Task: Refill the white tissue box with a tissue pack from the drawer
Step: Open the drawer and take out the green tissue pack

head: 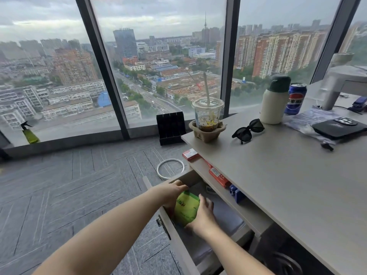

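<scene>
A green tissue pack (186,207) stands inside the open drawer (165,221) below the desk. My left hand (170,192) grips the pack's far left side, fingers curled over its top edge. My right hand (204,215) presses against its near right side. Both hands hold the pack between them, low in the drawer. The white tissue box is not in view.
The grey desk (288,175) on the right carries an iced drink cup (207,116), sunglasses (248,131), a white bottle (275,100), a cola can (296,98) and a black phone (339,127). Red boxes (218,176) lie on the shelf above the drawer. A ring (170,168) lies on the carpet.
</scene>
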